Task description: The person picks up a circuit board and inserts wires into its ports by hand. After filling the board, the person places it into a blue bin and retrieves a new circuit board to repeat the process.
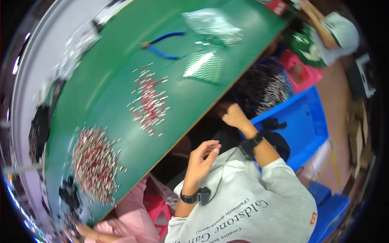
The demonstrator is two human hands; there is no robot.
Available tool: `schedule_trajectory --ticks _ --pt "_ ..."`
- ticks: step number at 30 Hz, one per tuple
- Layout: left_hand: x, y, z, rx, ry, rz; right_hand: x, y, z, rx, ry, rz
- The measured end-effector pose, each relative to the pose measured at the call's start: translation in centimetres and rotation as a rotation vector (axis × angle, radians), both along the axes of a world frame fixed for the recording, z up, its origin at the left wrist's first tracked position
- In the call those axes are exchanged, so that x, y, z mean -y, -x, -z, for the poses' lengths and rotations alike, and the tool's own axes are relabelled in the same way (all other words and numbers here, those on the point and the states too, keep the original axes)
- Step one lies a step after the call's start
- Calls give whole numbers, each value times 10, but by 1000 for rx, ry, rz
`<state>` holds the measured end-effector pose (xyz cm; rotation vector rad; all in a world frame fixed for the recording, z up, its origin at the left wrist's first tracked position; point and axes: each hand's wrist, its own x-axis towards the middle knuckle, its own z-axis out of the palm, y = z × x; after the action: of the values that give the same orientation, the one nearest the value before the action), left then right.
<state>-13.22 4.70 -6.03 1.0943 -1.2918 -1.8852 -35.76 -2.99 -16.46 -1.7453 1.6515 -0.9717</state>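
My left hand [202, 160] hovers in front of my chest by the table's near edge. Its fingers curve loosely, the thumb stands apart, and nothing shows between them. Farther right, my right hand [235, 116] is curled closed beside the table edge. It is close to a dark bin of small metal-tipped parts [275, 93]; its fingertips, and anything in them, are hidden. On the green table [117, 81] lie a loose pile of small red and silver pin-like pieces [150, 105] and, farther left, a bigger pile of similar pieces [97, 164].
Blue-handled pliers [164, 44], a clear plastic bag [214, 24] and a green translucent mesh-like sheet [204, 67] lie on the table. A blue tray [308, 121] stands at my right. A pink-sleeved co-worker [129, 210] sits at lower left; another person [334, 32] works at upper right.
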Motion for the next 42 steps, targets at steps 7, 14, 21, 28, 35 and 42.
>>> schedule_trajectory --ticks 7,14,21,28,35,42 --pt "-26 -77 -36 7 146 -368 -30 -61 -104 -312 -94 -643" --pt "-36 -119 -49 -151 477 -710 -19 -84 -176 115 148 -827" --pt "-35 -130 -39 -123 611 -747 50 -31 -217 -449 470 -80" --pt "-29 -119 -41 -422 437 -816 80 -27 -184 -531 339 -94" --pt "-22 -116 -52 -328 420 -889 72 -24 -204 -564 305 40" --pt "-23 -121 -57 -230 400 -903 51 -99 -243 -137 359 -455"
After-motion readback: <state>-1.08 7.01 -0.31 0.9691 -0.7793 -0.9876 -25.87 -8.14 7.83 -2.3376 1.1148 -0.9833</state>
